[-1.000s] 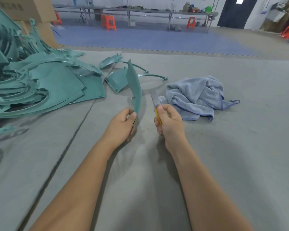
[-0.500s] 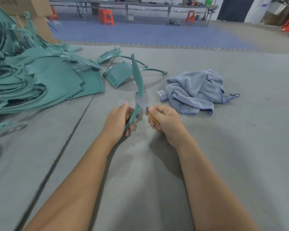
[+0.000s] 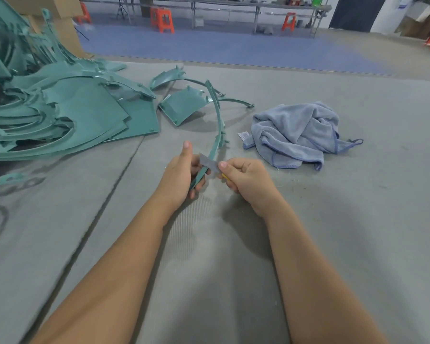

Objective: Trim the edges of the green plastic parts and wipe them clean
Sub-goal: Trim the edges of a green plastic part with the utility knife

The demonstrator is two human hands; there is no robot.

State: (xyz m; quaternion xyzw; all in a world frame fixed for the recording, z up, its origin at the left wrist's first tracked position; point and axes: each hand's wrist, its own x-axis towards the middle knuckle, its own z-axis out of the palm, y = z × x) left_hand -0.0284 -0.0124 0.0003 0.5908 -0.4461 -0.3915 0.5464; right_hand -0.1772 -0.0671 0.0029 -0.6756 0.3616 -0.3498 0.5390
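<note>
My left hand [image 3: 181, 173] grips the near end of a long curved green plastic strip [image 3: 217, 120], which arcs up and away from me. My right hand [image 3: 246, 178] holds a small knife with a yellow handle, and its grey blade [image 3: 209, 163] lies across the strip just above my left fingers. A crumpled blue-grey cloth [image 3: 296, 132] lies on the grey mat to the right. A big heap of green plastic parts [image 3: 60, 112] fills the left side, with two loose green parts [image 3: 184, 104] beyond the strip.
The work surface is a grey ribbed mat [image 3: 358, 219] with a seam running diagonally at the left. Cardboard boxes [image 3: 60, 11] stand behind the heap. Beyond lie a blue floor, orange stools [image 3: 162, 19] and a long metal bench.
The strip has turned edge-on and its near end dropped lower in my left hand. My right hand has brought the blade from beside the strip onto its edge.
</note>
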